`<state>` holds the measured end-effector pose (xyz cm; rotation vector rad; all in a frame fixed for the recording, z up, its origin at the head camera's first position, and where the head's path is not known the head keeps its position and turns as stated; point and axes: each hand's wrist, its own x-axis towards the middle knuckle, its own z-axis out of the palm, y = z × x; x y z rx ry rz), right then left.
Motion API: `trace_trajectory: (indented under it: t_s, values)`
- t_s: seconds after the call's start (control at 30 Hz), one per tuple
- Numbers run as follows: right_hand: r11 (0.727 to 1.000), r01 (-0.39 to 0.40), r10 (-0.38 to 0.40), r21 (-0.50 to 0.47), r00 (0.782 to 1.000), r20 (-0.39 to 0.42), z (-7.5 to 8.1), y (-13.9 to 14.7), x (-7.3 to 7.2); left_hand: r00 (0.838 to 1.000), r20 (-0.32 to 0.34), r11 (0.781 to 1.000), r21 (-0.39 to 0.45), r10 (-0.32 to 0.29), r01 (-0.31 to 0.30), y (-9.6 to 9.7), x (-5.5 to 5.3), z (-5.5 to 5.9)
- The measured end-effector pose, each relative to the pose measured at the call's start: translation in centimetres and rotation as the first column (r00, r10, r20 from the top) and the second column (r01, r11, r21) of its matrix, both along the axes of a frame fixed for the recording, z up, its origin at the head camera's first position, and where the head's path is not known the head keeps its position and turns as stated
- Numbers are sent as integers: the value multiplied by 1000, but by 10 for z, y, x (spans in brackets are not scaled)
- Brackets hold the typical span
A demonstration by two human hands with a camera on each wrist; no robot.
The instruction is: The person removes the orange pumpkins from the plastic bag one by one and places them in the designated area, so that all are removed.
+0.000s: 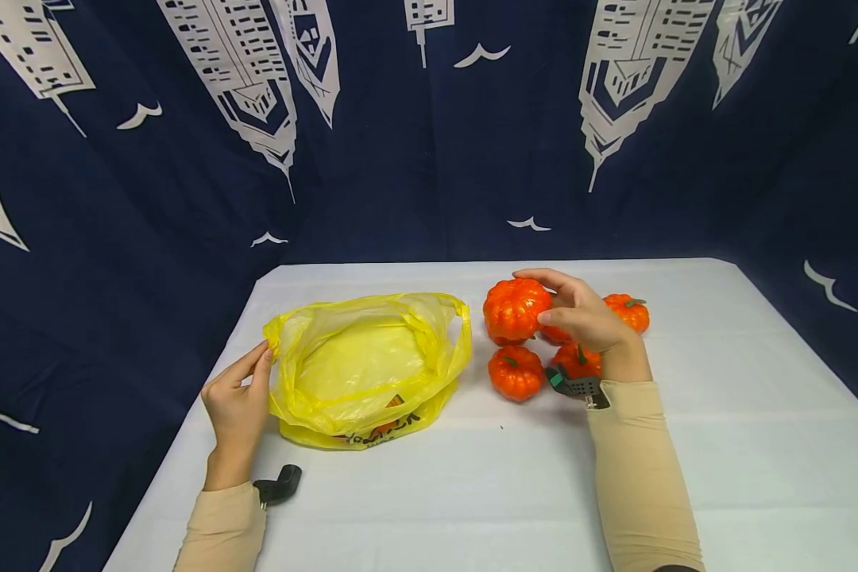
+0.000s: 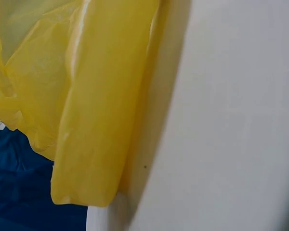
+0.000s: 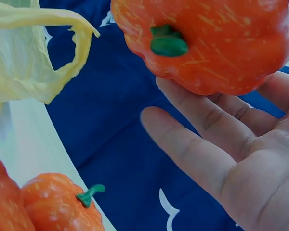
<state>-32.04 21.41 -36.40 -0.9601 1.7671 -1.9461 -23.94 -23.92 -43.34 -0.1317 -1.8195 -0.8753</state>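
Note:
My left hand (image 1: pixel 239 405) pinches the left handle of a yellow plastic bag (image 1: pixel 361 425), whose wide mouth gapes upward on the table. In the left wrist view only the bag's side (image 2: pixel 101 120) shows, the hand being out of sight. My right hand (image 1: pixel 579 314) grips an orange toy pumpkin (image 1: pixel 516 310) between thumb and fingers, just right of the bag. The right wrist view shows that pumpkin (image 3: pixel 216 43) raised, its green stem towards the camera, fingers (image 3: pixel 192 149) against its side.
Under and beside my right hand lie more pumpkins: one at the front (image 1: pixel 516 373), another by the wrist (image 1: pixel 577 360), one at the far right (image 1: pixel 628 312), and one partly hidden. They stand on a white-covered table (image 1: pixel 743 445). A navy patterned cloth (image 1: pixel 429 175) hangs behind.

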Motion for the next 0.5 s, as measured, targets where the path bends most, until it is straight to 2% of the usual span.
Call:
trace_trajectory:
  t_s: [0.5]
  values:
    - [998,43,-44,-53,999,-27,-5,21,-1,1000,0,1000,-6,8,-8,0,-2,-3]
